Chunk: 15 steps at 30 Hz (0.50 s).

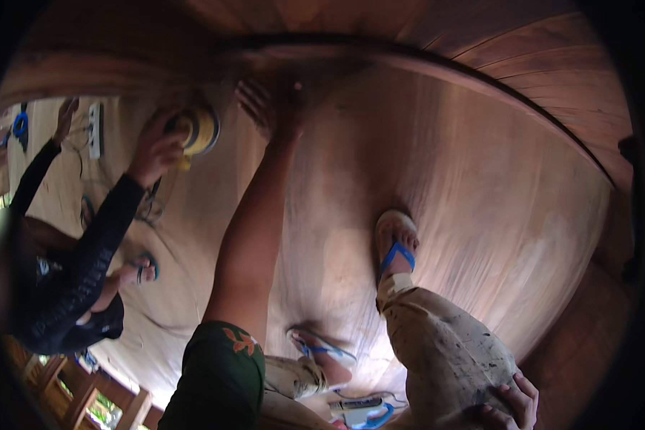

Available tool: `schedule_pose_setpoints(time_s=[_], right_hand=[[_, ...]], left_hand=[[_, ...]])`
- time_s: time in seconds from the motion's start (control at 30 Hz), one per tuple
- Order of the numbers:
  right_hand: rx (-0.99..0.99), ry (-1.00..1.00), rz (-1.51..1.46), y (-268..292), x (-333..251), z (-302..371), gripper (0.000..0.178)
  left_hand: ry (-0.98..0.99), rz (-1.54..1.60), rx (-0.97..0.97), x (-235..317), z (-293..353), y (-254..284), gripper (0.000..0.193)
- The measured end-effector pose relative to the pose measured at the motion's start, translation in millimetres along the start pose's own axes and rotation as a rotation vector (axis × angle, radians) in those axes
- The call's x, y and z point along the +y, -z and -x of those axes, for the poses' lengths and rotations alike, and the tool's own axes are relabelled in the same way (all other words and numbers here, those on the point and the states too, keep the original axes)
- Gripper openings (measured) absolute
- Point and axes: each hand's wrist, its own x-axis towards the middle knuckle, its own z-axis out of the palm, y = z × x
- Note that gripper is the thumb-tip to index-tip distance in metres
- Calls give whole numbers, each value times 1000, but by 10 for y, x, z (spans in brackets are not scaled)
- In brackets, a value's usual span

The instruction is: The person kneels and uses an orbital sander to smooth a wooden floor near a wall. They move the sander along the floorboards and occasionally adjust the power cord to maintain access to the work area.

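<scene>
Dim, warm, motion-blurred view; daylight enters at left, and fisheye bending darkens the rim.

Reddish-brown wood floor (480, 179), yellow sander (199, 130), blue-strapped flip-flop (396, 247), dark green sleeve (218, 380) with an orange pattern, stained beige trousers (444, 351).

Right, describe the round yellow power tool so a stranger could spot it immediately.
Start from the big curved wooden surface that fills the view, then go to its upper left part. There a co-worker's hand in a dark sleeve grips the yellow disc-shaped tool, just left of the person's own left hand pressed flat on the wood. It is the only yellow thing around.
</scene>
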Motion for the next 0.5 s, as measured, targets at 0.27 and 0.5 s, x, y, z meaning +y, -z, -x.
schedule_pose_setpoints(time_s=[0.27, 0.5], right_hand=[[540, 107, -79, -411, -384, -61, 51], [617, 65, -197, -676, -373, 237, 46]], left_hand=[[564, 1177, -16, 903, -230, 235, 60], [690, 1555, -365, 1264, -1084, 282, 26]])
